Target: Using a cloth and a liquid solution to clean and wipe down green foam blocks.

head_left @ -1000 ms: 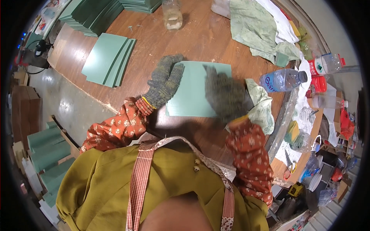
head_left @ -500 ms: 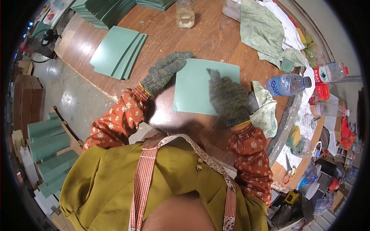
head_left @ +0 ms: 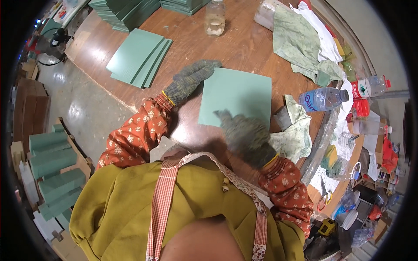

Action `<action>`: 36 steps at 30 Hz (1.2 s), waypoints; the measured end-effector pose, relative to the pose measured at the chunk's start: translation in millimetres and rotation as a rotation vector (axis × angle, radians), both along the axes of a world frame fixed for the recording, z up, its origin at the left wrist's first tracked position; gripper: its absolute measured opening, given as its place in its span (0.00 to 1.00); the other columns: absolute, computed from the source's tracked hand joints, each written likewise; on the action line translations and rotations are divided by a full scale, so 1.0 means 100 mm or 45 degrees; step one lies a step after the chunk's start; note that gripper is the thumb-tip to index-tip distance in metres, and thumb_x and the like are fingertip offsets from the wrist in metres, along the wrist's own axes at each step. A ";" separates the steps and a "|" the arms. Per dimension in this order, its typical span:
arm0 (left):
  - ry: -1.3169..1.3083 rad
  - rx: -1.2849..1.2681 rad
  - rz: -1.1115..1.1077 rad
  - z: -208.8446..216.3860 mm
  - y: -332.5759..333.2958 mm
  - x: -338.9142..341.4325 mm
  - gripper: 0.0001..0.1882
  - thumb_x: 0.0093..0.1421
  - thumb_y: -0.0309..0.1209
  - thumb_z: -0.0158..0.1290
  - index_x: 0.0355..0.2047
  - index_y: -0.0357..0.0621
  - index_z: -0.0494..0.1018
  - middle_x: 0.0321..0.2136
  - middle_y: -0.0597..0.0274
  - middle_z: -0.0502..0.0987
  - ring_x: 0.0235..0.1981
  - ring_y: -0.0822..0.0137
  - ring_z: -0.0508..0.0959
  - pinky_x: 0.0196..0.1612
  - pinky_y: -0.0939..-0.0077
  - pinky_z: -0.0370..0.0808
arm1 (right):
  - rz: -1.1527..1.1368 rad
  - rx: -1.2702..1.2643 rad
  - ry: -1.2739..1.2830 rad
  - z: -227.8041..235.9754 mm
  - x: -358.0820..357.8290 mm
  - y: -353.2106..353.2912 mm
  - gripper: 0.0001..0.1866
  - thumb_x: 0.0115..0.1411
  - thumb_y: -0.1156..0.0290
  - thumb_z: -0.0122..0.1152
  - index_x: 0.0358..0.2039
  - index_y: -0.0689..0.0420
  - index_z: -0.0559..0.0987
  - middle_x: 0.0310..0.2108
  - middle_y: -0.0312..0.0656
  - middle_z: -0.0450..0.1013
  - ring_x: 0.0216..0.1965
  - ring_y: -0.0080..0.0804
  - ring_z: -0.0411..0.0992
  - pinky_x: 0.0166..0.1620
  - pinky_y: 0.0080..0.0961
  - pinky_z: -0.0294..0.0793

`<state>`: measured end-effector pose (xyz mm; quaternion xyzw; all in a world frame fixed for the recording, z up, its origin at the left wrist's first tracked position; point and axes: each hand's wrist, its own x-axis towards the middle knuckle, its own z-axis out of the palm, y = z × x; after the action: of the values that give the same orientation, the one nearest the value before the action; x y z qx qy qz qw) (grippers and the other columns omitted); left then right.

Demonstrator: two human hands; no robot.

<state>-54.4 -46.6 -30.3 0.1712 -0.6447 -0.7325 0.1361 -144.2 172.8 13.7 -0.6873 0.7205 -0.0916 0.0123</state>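
Here, at a cluttered wooden bench, two gloved hands work one green sheet.

Right hand: the right hand (head_left: pixel 244 134), in a grey knit glove, lies palm-down and spread on the near edge of the green sheet (head_left: pixel 237 95); it grips nothing, only presses. The glove is motion-blurred, so the exact finger spread is hard to tell.

Left hand: the left hand (head_left: pixel 188 79), gloved the same, lies open and flat, its fingertips at the sheet's far-left corner, touching or just overlapping the edge; it holds nothing.

Green sheet: flat on the wooden table (head_left: pixel 244 43), square to the person, lying between the two hands.

Doing it well: judged from the flat palms, the work looks like wiping or smoothing the sheet. Keep the left fingertips pinning the corner so the sheet does not skate, and keep the right palm flat with even pressure rather than digging in at the edge.

Right of the sheet: a crumpled pale-green rag (head_left: pixel 292 132) just beside its right edge, and a clear plastic bottle (head_left: pixel 323 99) lying on its side near the rag.

Beyond the sheet: a glass jar (head_left: pixel 215 18) standing upright, well apart, with larger pale cloths (head_left: pixel 300 41) to its right.

Left of the sheet: a fanned pile of like green sheets (head_left: pixel 138 56), well apart, with taller stacks (head_left: pixel 126 11) behind it at the table's far edge.
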 end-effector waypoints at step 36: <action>-0.354 -0.934 0.017 0.20 0.09 -0.18 0.42 0.50 0.47 0.63 0.58 0.35 0.61 0.56 0.44 0.65 0.59 0.52 0.65 0.60 0.63 0.63 | -1.253 -0.522 0.245 -0.23 -0.98 1.49 0.15 0.55 0.71 0.55 0.44 0.60 0.78 0.35 0.51 0.76 0.37 0.48 0.74 0.46 0.38 0.72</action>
<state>-72.3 -37.6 -10.7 0.2130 -0.8749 -0.4223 0.1042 -242.4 322.3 -9.3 -0.2624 0.9224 -0.1621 -0.2324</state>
